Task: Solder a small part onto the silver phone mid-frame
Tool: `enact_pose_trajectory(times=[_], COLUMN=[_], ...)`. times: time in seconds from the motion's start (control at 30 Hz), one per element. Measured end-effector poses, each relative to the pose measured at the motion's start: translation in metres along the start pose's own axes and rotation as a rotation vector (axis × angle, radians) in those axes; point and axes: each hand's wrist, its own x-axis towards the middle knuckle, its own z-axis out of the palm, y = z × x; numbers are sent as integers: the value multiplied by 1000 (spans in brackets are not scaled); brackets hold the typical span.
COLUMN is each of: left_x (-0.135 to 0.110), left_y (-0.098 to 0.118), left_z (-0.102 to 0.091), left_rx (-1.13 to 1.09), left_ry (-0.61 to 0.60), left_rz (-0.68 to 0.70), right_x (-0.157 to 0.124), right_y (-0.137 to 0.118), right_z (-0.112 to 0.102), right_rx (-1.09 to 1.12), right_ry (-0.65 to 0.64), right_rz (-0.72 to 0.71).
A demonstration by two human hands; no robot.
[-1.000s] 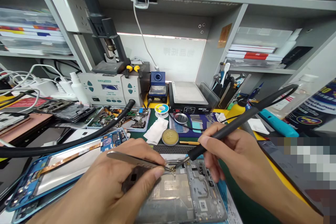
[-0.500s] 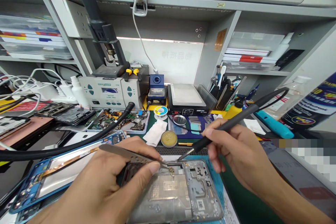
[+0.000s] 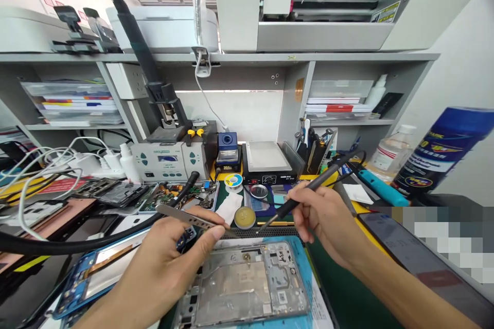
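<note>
An opened grey phone frame (image 3: 247, 285) with its board exposed lies on a blue mat in front of me. My left hand (image 3: 170, 257) is closed round metal tweezers (image 3: 193, 218), whose tips hang just above the frame's top edge. My right hand (image 3: 324, 218) is closed like a pen grip on a black soldering iron (image 3: 304, 193); its tip points down-left, near a round tin of flux (image 3: 244, 216) and clear of the frame.
A blue phone frame (image 3: 96, 275) and a thick black hose (image 3: 77, 244) lie at the left. A rework station (image 3: 168, 157), small soldering station (image 3: 227, 150), hot plate (image 3: 270, 157) and tool holder stand at the back. A blue spray can (image 3: 443, 149) stands at the right.
My view has tilted up and back. Both hands have lifted their tools off the small gold part on the frame; the iron's tip has drawn away toward the tin.
</note>
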Motion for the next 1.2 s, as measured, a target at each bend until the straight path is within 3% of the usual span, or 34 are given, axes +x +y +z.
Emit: enact_pose_trajectory(times=[0.27,0.4,0.5,0.63,0.87,1.2], left_x=[6,10,13,24,53,62], left_y=[-4,-4,2,21,58,65], left_z=[0,2,4,10,15,18], left_rx=[49,126,409,764,1003,981], left_ry=[50,169,220,119,-86,-173], left_rz=[63,303,528,663,650,589], right_x=[-1,-4,-7,-11,-13,-15], right_y=[1,0,1,7,11,4], right_z=[-2,-2,1,5,1,-3], right_rx=[6,-26,-77,-187,-407,-544], right_ry=[-24,-73,-103,-61,-22,-41], right_rz=[-89,-203,-283,-407,-631,-795])
